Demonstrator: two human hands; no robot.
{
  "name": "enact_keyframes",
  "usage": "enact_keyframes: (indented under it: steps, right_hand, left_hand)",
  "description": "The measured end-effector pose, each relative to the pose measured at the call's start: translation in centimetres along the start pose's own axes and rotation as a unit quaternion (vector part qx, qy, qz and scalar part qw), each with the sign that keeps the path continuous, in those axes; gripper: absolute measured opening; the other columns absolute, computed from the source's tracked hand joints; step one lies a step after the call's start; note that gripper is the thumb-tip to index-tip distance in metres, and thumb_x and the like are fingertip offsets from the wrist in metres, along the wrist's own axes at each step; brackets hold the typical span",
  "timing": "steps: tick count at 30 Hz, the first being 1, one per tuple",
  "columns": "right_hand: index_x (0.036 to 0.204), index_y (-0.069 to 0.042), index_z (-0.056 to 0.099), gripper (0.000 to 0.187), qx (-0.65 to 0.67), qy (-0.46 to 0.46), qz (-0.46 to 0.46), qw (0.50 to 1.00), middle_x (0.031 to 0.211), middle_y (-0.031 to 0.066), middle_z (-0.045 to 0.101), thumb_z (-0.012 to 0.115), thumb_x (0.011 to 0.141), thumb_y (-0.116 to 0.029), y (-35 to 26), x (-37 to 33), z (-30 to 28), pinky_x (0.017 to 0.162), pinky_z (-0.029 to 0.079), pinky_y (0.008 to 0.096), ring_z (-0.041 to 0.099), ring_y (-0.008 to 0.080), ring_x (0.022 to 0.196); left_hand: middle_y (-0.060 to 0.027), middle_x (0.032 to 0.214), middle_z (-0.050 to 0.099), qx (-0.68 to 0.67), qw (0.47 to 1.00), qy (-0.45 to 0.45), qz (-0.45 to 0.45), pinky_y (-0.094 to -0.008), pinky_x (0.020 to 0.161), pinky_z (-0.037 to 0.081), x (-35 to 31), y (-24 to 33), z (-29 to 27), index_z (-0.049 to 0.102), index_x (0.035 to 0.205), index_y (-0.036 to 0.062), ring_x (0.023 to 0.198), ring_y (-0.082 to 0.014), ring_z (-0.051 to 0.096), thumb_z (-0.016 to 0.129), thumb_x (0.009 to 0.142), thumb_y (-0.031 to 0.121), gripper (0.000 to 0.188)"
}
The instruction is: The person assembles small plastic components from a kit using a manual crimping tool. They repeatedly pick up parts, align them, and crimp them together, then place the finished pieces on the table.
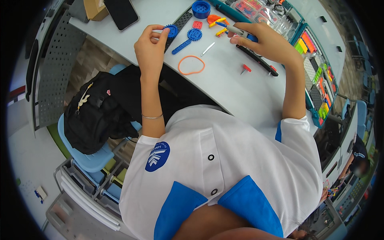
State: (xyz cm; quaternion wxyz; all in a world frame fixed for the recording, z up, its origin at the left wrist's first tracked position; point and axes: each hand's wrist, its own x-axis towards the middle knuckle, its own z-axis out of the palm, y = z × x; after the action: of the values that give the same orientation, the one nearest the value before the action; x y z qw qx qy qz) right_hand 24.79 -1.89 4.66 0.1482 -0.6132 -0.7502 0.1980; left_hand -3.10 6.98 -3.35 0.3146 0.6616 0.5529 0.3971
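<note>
My left hand [149, 46] pinches a blue gear [171, 31] at the edge of a black perforated beam [183, 22] on the table. Curled around a grey-and-blue screwdriver-like tool [239, 31], my right hand [256, 38] points its blue end left toward small yellow and orange pieces [216, 21]. Between the hands lie a second blue gear [195, 35], a short blue beam [181, 47], a red square plate [197, 25] and a thin white rod [208, 48]. Below my right hand are a long black bar [259, 61] and a red-headed pin [246, 69].
An orange rubber band [179, 64] lies near the table edge. A blue wheel [201, 9], a phone [121, 14] and a cardboard box [95, 9] are farther off. An open teal case [308, 94] of colourful parts borders the right. A black backpack [98, 114] rests on a chair.
</note>
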Motion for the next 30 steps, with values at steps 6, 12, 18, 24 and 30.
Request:
enact_keyframes:
  steps: [6,12,18,24,30]
  right_hand:
    - [0.125,-0.006,0.068,0.054,-0.017,-0.012,0.032,0.999,0.111,0.0162,0.071,0.067,0.091,-0.048,-0.4,0.1,-0.1,0.084,0.048,0.0359,0.062,0.0268,0.094]
    - [0.127,-0.006,0.067,0.056,0.014,-0.071,0.065,0.995,0.111,0.0162,0.071,0.067,0.091,-0.049,-2.2,0.3,-1.0,0.083,0.049,0.0366,0.062,0.0251,0.096]
    - [0.127,-0.004,0.066,0.05,0.031,-0.17,0.043,0.984,0.1,0.0166,0.072,0.066,0.094,-0.042,-2.5,1.0,-0.5,0.079,0.051,0.034,0.064,0.0269,0.082]
    - [0.123,-0.003,0.067,0.044,0.037,-0.116,-0.012,0.992,0.102,0.0185,0.071,0.067,0.095,-0.036,-1.0,0.1,1.5,0.079,0.051,0.0342,0.062,0.0285,0.078]
    - [0.124,-0.006,0.065,0.04,-0.017,-0.072,0.082,0.994,0.098,0.0165,0.07,0.071,0.091,-0.028,-0.7,-0.6,-2.0,0.082,0.051,0.0333,0.066,0.0292,0.088]
  left_hand:
    - [-0.0042,0.071,0.069,0.118,0.99,0.078,-0.007,-0.0348,0.062,0.05,2.1,-2.6,0.0,0.071,0.095,0.0068,0.061,-0.0193,0.065,0.072,0.089,0.027,0.021]
    - [-0.0041,0.069,0.067,0.118,0.989,0.083,0.015,-0.0313,0.063,0.049,2.1,-2.4,0.2,0.071,0.098,0.0057,0.064,-0.016,0.066,0.07,0.09,0.026,0.022]
    - [-0.0079,0.086,0.072,-0.342,0.922,-0.185,0.001,-0.0247,0.061,0.053,-2.0,4.2,2.2,0.072,0.108,0.0015,0.074,-0.0143,0.07,0.068,0.094,0.015,0.02]
    - [-0.0126,0.095,0.072,-0.358,0.903,-0.233,-0.054,-0.0259,0.066,0.059,-3.1,4.4,3.3,0.07,0.103,-0.0051,0.087,-0.018,0.073,0.069,0.092,0.007,0.017]
    - [-0.0116,0.095,0.071,-0.249,0.964,-0.09,0.003,-0.0273,0.069,0.059,-4.0,3.3,4.3,0.072,0.097,-0.002,0.083,-0.0192,0.072,0.071,0.086,-0.001,0.01]
